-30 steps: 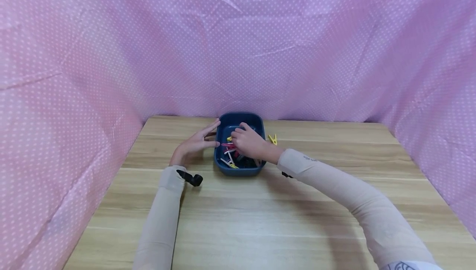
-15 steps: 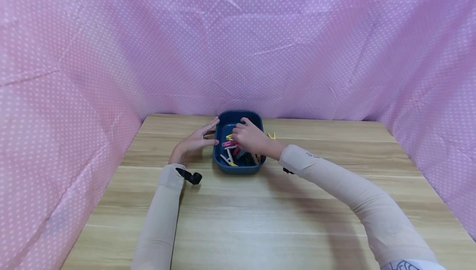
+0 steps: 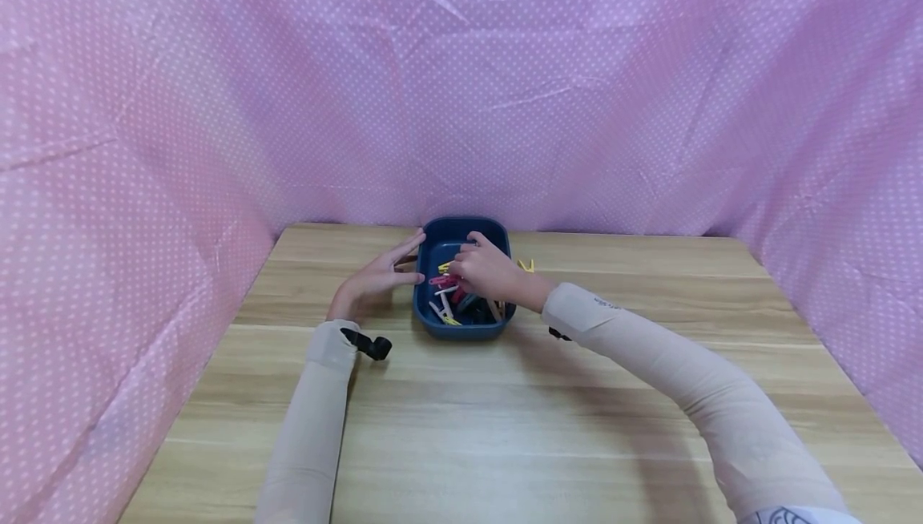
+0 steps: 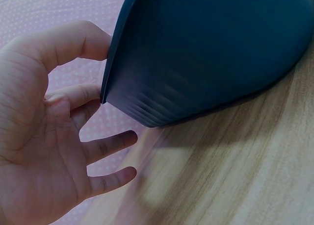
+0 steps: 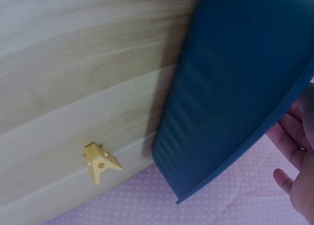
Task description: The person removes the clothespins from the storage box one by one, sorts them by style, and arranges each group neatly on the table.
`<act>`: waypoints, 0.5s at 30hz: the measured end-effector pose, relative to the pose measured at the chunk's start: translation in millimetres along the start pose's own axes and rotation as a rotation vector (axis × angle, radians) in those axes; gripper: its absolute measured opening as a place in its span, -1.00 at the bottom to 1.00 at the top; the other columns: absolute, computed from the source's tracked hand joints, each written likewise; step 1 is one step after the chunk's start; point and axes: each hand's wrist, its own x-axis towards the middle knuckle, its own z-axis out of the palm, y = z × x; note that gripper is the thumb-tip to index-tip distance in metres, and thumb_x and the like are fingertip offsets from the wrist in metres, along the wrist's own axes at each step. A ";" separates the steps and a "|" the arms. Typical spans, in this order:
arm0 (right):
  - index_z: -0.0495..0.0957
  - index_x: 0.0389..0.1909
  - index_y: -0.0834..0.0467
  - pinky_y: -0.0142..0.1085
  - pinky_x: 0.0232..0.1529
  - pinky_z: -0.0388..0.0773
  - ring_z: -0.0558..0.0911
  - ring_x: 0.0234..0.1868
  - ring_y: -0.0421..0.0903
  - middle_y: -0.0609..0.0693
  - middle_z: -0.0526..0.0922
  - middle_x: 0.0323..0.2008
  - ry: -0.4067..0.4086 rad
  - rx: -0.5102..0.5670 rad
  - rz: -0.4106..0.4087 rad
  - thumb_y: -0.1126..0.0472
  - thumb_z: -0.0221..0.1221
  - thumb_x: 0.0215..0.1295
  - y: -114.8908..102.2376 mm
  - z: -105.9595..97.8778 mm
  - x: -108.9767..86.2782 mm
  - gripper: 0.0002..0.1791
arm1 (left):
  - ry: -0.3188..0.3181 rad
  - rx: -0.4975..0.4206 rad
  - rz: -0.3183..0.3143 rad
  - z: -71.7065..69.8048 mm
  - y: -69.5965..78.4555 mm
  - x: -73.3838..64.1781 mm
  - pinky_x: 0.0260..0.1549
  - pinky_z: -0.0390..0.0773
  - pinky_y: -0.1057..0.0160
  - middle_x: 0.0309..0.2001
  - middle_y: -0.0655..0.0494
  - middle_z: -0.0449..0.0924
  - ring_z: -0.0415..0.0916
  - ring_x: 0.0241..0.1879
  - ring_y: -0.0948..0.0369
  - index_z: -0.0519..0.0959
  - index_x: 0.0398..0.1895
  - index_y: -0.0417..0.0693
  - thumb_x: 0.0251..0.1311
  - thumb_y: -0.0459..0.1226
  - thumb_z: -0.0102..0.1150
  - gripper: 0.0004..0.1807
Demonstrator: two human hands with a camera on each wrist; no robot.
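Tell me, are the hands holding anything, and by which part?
The left hand only touches the blue bin's rim. The right hand hides its fingertips over the pegs: can't tell.

Curtained filming booth — pink cloth (image 3: pixel 461 91) (white-dotted) hung round three sides of a wood-grain table (image 3: pixel 447 436); wrist-worn camera (image 3: pixel 377 347) — room beyond hidden.

Got a wood-grain table (image 3: pixel 461 420) across the lower middle of the head view, with a blue bin (image 3: pixel 461 332) sitting near its far edge, mid-frame, plus a yellow clip (image 3: pixel 527 266) just right of it.
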 end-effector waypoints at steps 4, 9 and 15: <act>0.76 -0.11 0.11 0.16 0.43 0.36 0.71 -0.08 -0.03 -0.01 0.82 -0.20 0.001 0.001 0.007 0.16 0.38 0.29 0.2 1.6 0.1 -0.80 | 0.001 0.000 0.001 0.3 0.0 0.3 0.51 0.17 -0.19 0.69 0.22 -0.33 0.05 0.58 -0.14 -0.12 0.68 0.12 0.41 -0.24 0.20 -0.08; 0.76 -0.19 0.12 0.15 0.39 0.39 0.70 -0.11 -0.05 -0.03 0.80 -0.25 0.056 0.069 0.009 0.22 0.37 0.28 -1.2 -0.9 0.1 -0.88 | -0.001 -0.003 0.000 0.0 -0.1 -0.2 0.51 0.18 -0.19 0.69 0.21 -0.33 0.05 0.58 -0.15 -0.13 0.68 0.09 0.42 -0.26 0.19 -0.08; 0.77 -0.23 0.14 0.12 0.38 0.39 0.70 -0.14 -0.04 -0.03 0.81 -0.26 0.071 0.151 0.049 0.21 0.37 0.29 -2.7 -10.1 -1.0 -0.90 | -0.001 -0.013 -0.016 0.4 1.1 -1.3 0.52 0.15 -0.19 0.68 0.29 -0.33 0.04 0.59 -0.11 -0.12 0.68 0.14 0.42 -0.23 0.20 -0.08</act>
